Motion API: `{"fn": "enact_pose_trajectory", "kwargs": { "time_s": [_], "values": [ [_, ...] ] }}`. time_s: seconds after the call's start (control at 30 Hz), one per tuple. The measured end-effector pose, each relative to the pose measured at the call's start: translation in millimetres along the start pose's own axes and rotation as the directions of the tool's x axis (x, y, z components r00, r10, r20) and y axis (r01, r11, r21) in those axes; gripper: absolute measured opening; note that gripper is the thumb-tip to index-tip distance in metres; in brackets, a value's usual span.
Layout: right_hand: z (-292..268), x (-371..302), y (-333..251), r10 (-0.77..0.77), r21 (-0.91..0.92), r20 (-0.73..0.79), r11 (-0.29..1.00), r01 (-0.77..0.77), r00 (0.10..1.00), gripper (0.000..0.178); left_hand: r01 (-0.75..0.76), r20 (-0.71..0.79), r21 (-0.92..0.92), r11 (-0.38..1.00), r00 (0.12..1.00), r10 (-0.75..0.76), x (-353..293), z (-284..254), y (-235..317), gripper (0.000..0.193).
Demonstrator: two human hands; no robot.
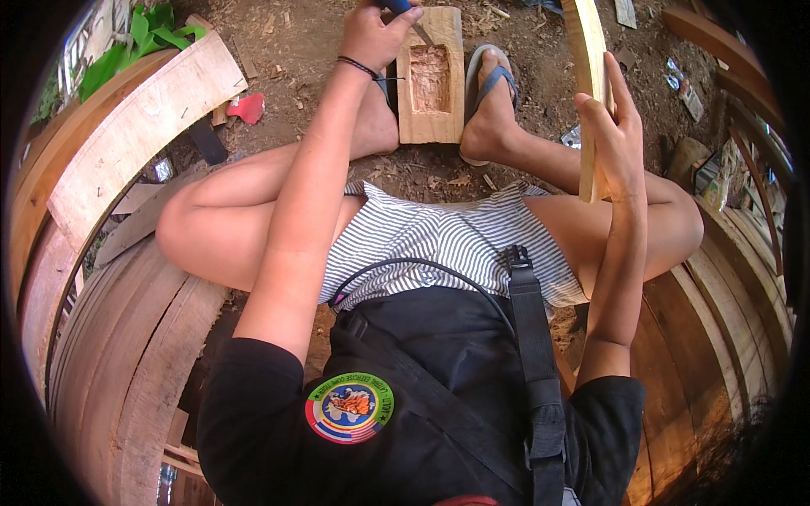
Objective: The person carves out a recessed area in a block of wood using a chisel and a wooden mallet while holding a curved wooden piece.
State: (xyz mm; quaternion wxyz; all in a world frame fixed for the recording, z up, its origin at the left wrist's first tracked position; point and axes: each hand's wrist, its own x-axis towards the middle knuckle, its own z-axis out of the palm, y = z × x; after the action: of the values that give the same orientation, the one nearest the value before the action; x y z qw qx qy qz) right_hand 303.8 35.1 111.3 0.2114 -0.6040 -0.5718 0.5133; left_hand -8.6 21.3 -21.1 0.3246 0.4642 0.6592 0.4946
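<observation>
A pale wooden block (429, 129) lies on the ground between my feet, with a rough rectangular recess cut into its top. My left hand (375, 32) is closed round the blue handle of a chisel (397, 6) at the upper edge of the view. The chisel's narrow metal blade slants down to the far end of the recess. On the right, my right hand (616, 139) grips a long wooden batten (588, 80) held upright, apart from the block. One finger stretches along the batten's side. Its far end runs out of view.
My sandalled feet (492, 101) flank the block. Curved-looking planks (152, 135) stand at the left, and stacked boards (726, 312) lie at the right. Wood chips and litter cover the dirt floor (295, 76). A red scrap (246, 109) lies near the left planks.
</observation>
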Motion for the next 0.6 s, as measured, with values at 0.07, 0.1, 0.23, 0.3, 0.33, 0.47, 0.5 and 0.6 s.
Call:
{"fn": "enact_pose_trajectory", "kwargs": {
  "time_s": [0.07, 0.1, 0.23, 0.3, 0.33, 0.47, 0.5, 0.6],
  "values": [
    [1, 1, 4, -0.014, -0.007, -0.016, 1.000, 0.014, 1.000, 0.077, 0.014, -0.002, -0.011, 1.000, 1.000, -0.014, -1, 2, -2, 0.021],
    [2, 0, 4, -0.014, 0.005, -0.011, 1.000, 0.014, 1.000, 0.077, 0.022, -0.004, -0.016, 1.000, 1.000, -0.022, -1, 3, -4, 0.021],
    [6, -8, -8, -0.110, -0.003, 0.015, 0.994, 0.110, 0.994, 0.076, 0.112, 0.041, 0.032, 0.993, 0.993, -0.114, -7, 12, -2, 0.024],
    [-5, -16, -32, -0.064, 0.051, 0.113, 0.997, 0.058, 0.992, 0.076, 0.109, 0.101, 0.161, 0.981, 0.987, -0.126, -8, 13, 3, 0.031],
    [-13, -22, -44, -0.143, 0.149, 0.116, 0.981, 0.125, 0.983, 0.076, -0.018, 0.095, 0.259, 0.966, 0.995, -0.007, -10, 13, 0, 0.033],
    [-15, -39, -64, -0.385, 0.622, 0.008, 0.724, 0.297, 0.923, 0.073, -0.123, 0.076, 0.246, 0.962, 0.991, 0.107, -7, 26, 23, 0.031],
    [0, -35, -40, -0.433, 0.588, -0.032, 0.720, 0.367, 0.901, 0.074, -0.144, 0.041, 0.234, 0.961, 0.990, 0.138, -8, 24, 25, 0.031],
    [26, -28, -6, -0.434, -0.174, 0.151, 0.873, 0.456, 0.888, 0.079, -0.117, 0.114, 0.249, 0.961, 0.989, 0.091, -4, 30, 25, 0.034]
  ]
}}
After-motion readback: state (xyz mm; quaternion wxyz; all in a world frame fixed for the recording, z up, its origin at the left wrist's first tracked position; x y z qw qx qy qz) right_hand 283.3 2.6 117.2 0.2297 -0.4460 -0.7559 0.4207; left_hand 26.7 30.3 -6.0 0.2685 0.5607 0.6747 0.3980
